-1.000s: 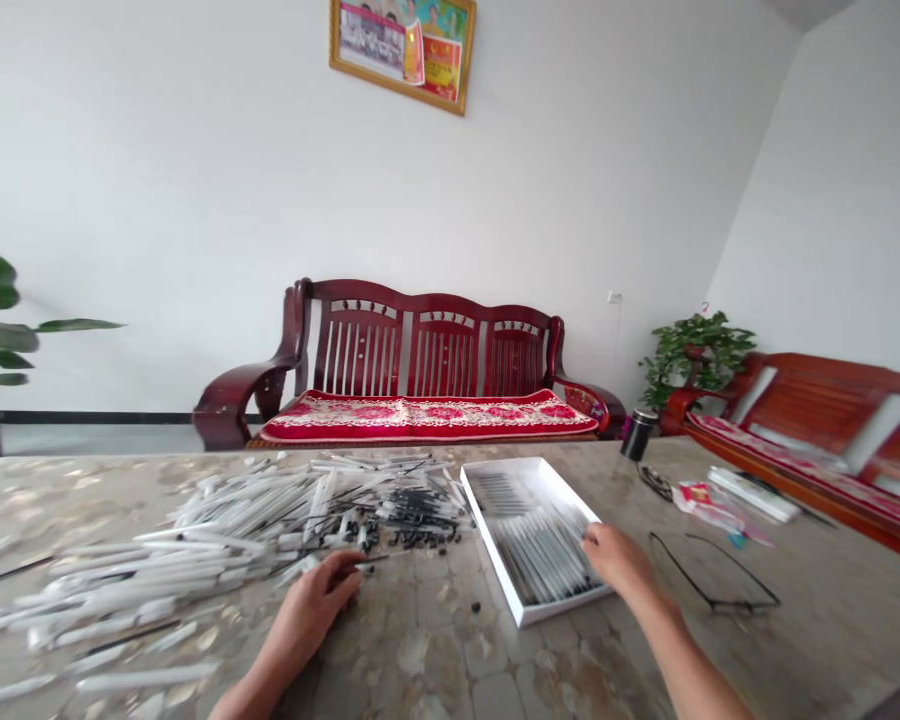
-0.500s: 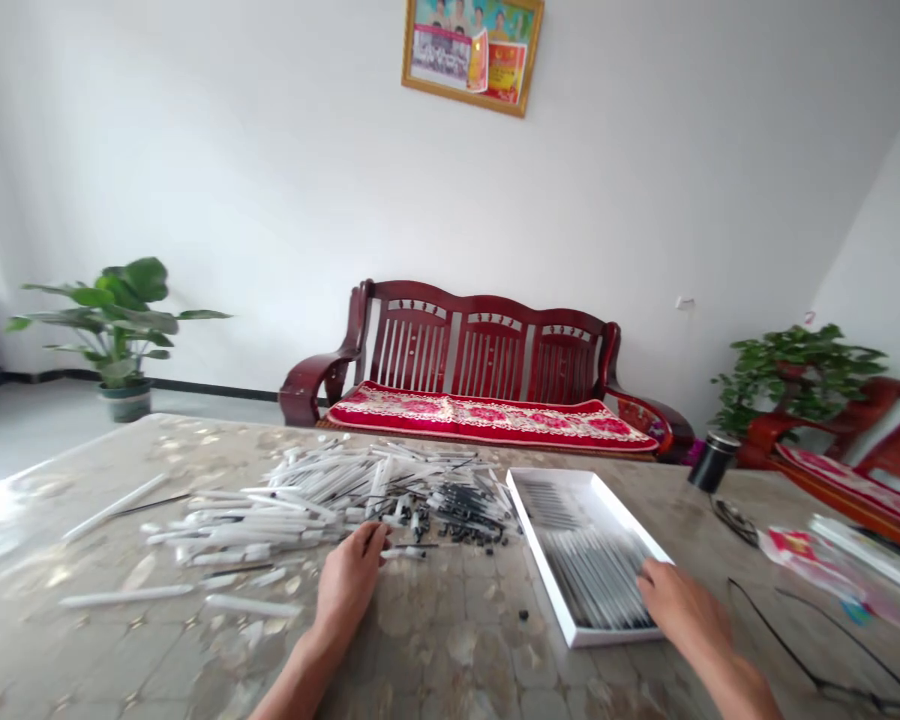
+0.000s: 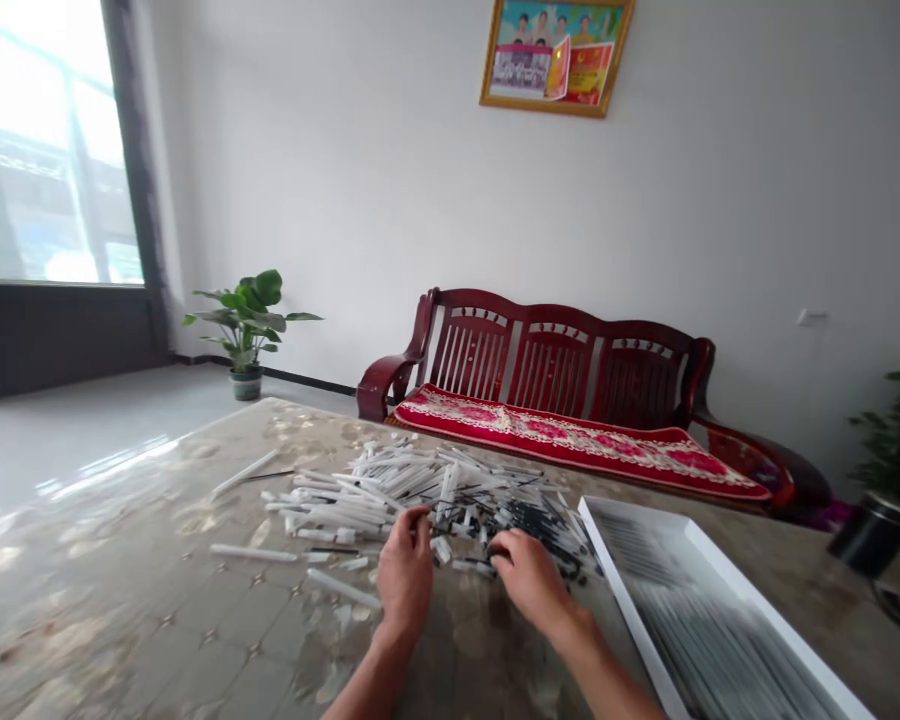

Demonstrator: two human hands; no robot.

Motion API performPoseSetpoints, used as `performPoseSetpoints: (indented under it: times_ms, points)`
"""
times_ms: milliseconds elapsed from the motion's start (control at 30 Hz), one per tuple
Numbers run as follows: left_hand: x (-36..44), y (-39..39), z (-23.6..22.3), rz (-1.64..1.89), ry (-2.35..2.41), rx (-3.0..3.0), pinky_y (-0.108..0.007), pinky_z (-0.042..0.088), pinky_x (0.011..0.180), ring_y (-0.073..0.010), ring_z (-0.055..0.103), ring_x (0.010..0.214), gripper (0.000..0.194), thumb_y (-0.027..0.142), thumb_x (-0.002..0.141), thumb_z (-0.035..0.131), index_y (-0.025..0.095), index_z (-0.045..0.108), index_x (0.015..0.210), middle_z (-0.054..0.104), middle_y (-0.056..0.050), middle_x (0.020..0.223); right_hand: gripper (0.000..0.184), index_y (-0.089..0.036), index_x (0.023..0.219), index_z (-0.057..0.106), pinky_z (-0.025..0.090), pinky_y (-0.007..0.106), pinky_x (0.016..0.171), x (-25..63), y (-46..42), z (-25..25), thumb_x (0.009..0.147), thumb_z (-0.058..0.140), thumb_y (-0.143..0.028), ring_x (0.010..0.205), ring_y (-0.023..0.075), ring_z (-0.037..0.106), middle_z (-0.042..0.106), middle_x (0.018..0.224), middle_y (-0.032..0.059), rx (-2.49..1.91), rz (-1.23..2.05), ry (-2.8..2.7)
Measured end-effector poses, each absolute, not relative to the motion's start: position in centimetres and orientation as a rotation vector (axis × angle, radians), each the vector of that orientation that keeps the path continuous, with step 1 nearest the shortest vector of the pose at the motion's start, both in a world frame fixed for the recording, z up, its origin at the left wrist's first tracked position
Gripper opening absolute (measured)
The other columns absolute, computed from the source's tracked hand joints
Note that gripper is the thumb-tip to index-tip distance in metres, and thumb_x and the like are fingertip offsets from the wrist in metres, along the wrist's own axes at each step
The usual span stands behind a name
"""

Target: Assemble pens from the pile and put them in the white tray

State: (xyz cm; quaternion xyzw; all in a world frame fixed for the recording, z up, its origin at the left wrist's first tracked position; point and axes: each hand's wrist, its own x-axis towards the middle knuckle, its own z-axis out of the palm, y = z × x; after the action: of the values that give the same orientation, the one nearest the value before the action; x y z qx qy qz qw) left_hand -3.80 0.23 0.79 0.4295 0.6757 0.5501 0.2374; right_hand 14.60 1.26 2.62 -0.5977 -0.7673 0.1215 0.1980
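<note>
The person's left hand (image 3: 406, 568) is working at the near edge of a heap of white plastic tubes (image 3: 390, 488), its fingers drawn together and bent downward; whether they are pinching anything cannot be determined. The right hand (image 3: 529, 577) is reaching over a cluster of small black plastic parts (image 3: 534, 520) at the heap's right side, its fingers curled and close together, though any grip is likewise undeterminable. The hands are being kept close together, each at the loose material. The heap is lying scattered across a marble-patterned table (image 3: 142, 560), its smooth, slender tubes crossing at all angles, with a few lying apart. A shallow white cardboard tray (image 3: 690, 612) is sitting at the right, just beside the black parts, apparently placed within easy reach; its long, slim contents are lying in parallel rows. A black canister (image 3: 874, 535) is standing farther right.
</note>
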Motion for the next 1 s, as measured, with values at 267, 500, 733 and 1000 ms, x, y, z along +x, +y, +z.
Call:
performPoseSetpoints:
  times_ms: [267, 500, 733, 1000]
  points:
    - [-4.7, 2.2, -0.9, 2.013, 1.571, 0.716, -0.031, 0.049, 0.074, -0.0205, 0.063, 0.083, 0.024, 0.036, 0.083, 0.049, 0.02, 0.059, 0.099, 0.067, -0.006, 0.092, 0.025, -0.025, 0.104, 0.07, 0.043, 0.022, 0.08, 8.8, 6.2, 3.0, 0.088, 0.052, -0.017, 0.098, 0.0161, 0.064, 0.068, 0.106, 0.003, -1.656, 0.068, -2.332]
    - [-4.7, 2.7, -1.5, 2.056, 1.516, 0.654, -0.032, 0.05, 0.075, -0.0208, 0.064, 0.084, 0.021, 0.031, 0.08, 0.051, 0.02, 0.061, 0.095, 0.067, -0.006, 0.091, 0.035, -0.025, 0.099, 0.072, 0.045, 0.027, 0.081, 6.1, 7.6, 3.9, 0.084, 0.047, -0.004, 0.104, 0.0196, 0.059, 0.062, 0.114, 0.0068, -1.505, -0.121, -2.577]
    - [-4.6, 2.6, -1.3, 2.013, 1.489, 0.647, -0.033, 0.05, 0.074, -0.0201, 0.064, 0.081, 0.02, 0.028, 0.081, 0.05, 0.02, 0.061, 0.095, 0.068, -0.007, 0.092, 0.035, -0.02, 0.101, 0.07, 0.05, 0.032, 0.081, 5.9, 6.9, 4.4, 0.088, 0.042, -0.004, 0.105, 0.0247, 0.059, 0.06, 0.116, 0.0134, -1.493, -0.29, -2.702]
    - [-4.0, 2.2, -0.9, 1.953, 1.488, 0.743, -0.036, 0.05, 0.077, -0.0227, 0.065, 0.08, 0.019, 0.03, 0.079, 0.051, 0.019, 0.063, 0.088, 0.069, -0.007, 0.085, 0.032, -0.022, 0.098, 0.069, 0.049, 0.028, 0.085, 9.8, 4.8, 2.7, 0.089, 0.044, -0.005, 0.104, 0.021, 0.06, 0.063, 0.115, 0.0082, -1.353, -0.331, -2.674]
